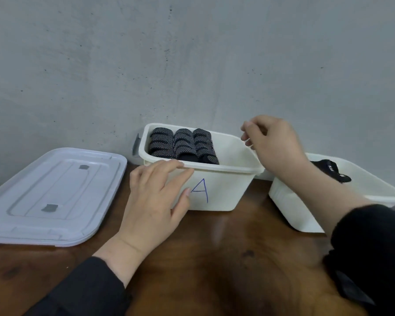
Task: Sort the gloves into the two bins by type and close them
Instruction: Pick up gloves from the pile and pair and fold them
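Black sleeves point(82, 290) enter from the bottom edge on both sides, over a dark wooden table point(214, 258).

Left hand point(155, 201): fingers nearly straight and spread, fingertips on the near rim and front wall of bin A point(224, 192). Nothing held; it rests against the bin.

Right hand point(271, 144): raised above the right end of bin A, fingers loosely curled. Cannot tell whether anything is pinched between them.

Bin A: white, open, blue letter "A" on the front wall, standing at the back of the table close to the grey wall point(192, 53). Inside, at the left end, three patterned gloves point(183, 144), black with white dotting, packed side by side and upright.

Second bin point(290, 208): white, open, just right of bin A, partly hidden behind the right forearm. One plain black glove point(331, 169) lies in it near the back.

Lid point(53, 195): white, flat on the table left of bin A, apart from it, with two grey patches on top. Appears to be two lids stacked, not certain.
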Motion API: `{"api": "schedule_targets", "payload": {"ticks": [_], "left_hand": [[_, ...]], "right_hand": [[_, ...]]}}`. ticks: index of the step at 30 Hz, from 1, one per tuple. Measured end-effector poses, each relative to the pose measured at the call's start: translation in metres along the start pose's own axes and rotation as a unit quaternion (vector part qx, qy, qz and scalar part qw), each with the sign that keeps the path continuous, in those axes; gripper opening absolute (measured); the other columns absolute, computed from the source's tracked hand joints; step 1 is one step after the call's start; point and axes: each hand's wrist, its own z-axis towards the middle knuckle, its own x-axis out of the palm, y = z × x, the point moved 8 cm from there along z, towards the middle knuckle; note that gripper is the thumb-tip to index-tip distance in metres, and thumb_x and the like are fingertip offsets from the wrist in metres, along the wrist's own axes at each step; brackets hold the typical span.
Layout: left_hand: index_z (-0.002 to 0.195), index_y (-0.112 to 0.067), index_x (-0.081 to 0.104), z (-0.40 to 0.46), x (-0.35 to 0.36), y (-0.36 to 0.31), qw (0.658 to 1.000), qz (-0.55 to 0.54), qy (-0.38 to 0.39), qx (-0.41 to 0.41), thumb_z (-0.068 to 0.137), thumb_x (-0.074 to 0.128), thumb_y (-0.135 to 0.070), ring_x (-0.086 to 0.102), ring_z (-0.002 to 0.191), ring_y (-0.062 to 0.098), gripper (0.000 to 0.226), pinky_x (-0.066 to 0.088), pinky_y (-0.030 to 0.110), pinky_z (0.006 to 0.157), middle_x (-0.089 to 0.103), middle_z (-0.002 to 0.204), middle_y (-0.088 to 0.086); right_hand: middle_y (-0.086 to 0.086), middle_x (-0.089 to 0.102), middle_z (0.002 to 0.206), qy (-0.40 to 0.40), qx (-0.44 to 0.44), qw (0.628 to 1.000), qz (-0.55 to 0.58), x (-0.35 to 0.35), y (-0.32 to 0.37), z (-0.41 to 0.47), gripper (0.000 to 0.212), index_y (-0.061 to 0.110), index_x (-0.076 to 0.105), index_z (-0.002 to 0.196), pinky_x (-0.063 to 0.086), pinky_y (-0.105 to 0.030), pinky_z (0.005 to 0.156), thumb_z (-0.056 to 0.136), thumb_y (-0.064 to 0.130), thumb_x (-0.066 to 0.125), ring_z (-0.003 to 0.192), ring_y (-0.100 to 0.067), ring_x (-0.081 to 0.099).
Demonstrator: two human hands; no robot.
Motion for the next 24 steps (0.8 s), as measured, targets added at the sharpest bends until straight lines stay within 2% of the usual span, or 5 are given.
{"api": "schedule_targets", "payload": {"ticks": [5, 8, 13, 20, 24], "left_hand": [[0.113, -0.018, 0.068, -0.016, 0.032, -0.068, 0.986, -0.091, 0.141, 0.015, 0.096, 0.049, -0.033, 0.062, 0.093, 0.018, 0.029, 0.050, 0.032, 0.079, 0.065, 0.105, -0.005], [0.134, -0.035, 0.052, -0.036, 0.065, -0.113, 0.952, -0.106, 0.285, -0.046, 0.103, 0.037, -0.045, 0.057, 0.109, 0.006, 0.036, 0.047, 0.022, 0.086, 0.059, 0.119, -0.018], [0.141, -0.038, 0.041, -0.058, 0.102, -0.159, 0.925, -0.125, 0.348, -0.081, 0.105, 0.033, -0.042, 0.054, 0.111, 0.003, 0.037, 0.048, 0.024, 0.090, 0.056, 0.124, -0.021], [0.134, -0.034, 0.050, -0.059, 0.140, -0.195, 0.901, -0.151, 0.370, -0.171, 0.106, 0.034, -0.028, 0.060, 0.101, 0.009, 0.033, 0.051, 0.029, 0.085, 0.065, 0.119, -0.010], [0.134, -0.035, 0.050, -0.065, 0.143, -0.208, 0.892, -0.163, 0.385, -0.171, 0.106, 0.036, -0.030, 0.059, 0.103, 0.007, 0.031, 0.046, 0.021, 0.082, 0.064, 0.123, -0.012]], "right_hand": [[0.002, 0.060, 0.068, 0.056, -0.012, 0.996, -0.072, -0.012, -0.042, -0.130, 0.033, 0.015, 0.062, 0.077, 0.045, -0.034, 0.062, 0.102, 0.035, 0.053, 0.065, -0.014, 0.053], [0.019, 0.064, 0.092, 0.103, -0.011, 0.988, -0.117, -0.011, -0.084, -0.195, 0.016, 0.027, 0.069, 0.099, 0.048, -0.015, 0.075, 0.101, 0.033, 0.054, 0.087, 0.000, 0.059], [0.014, 0.068, 0.113, 0.126, -0.030, 0.981, -0.145, -0.027, -0.123, -0.253, 0.026, 0.024, 0.070, 0.116, 0.052, -0.019, 0.089, 0.103, 0.033, 0.050, 0.102, -0.005, 0.062], [0.010, 0.068, 0.096, -0.002, -0.004, 0.997, -0.071, -0.053, -0.141, -0.250, 0.016, 0.017, 0.071, 0.104, 0.052, -0.024, 0.077, 0.102, 0.023, 0.056, 0.085, -0.005, 0.060], [0.004, 0.065, 0.089, -0.102, -0.005, 0.992, -0.071, -0.083, -0.151, -0.253, 0.012, 0.011, 0.071, 0.099, 0.047, -0.024, 0.073, 0.099, 0.017, 0.060, 0.080, -0.006, 0.054]]}}
